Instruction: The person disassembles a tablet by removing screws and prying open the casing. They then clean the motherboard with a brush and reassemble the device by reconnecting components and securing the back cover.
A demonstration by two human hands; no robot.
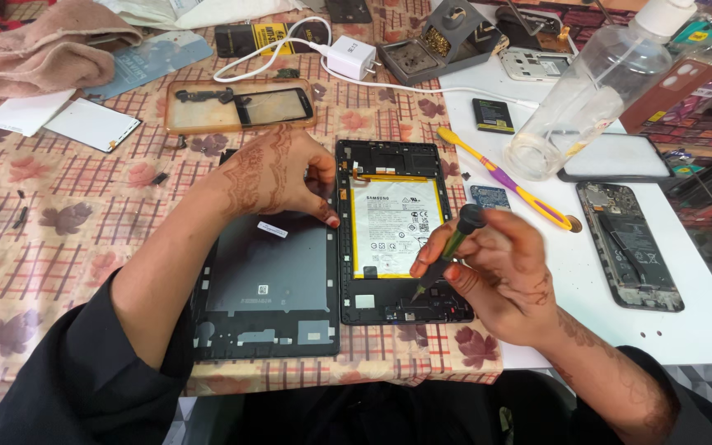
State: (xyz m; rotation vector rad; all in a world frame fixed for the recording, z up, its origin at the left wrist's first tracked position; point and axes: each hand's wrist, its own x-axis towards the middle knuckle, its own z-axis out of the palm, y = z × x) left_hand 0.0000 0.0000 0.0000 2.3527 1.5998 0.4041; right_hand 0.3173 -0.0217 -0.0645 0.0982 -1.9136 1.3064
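Head view: an opened tablet [397, 235] is laid on the bench [59, 206], its white battery exposed within the black frame, and every place below is told from it. A slim screwdriver [447, 251] is gripped in the right hand [500, 276], the fingers [434, 259] being closed round its shaft, and its tip is set down on the lower part of the tablet's frame, just below the battery. The tablet's left edge is pressed by the left hand [278, 173], whose fingers are curled, with the thumb tip touching the frame (nothing is grasped by them). Just left of the tablet, edge to edge with it, a dark back cover [265, 288] is laid flat. Beyond the tablet's top edge, a phone case [241, 105] with a black screen in it is seen, and farther back a white charger [353, 56] with its cable. To the tablet's right, a yellow and purple toothbrush [500, 177], a clear plastic bottle [587, 91] lying on its side, and an opened phone [630, 243] are found on a white sheet.
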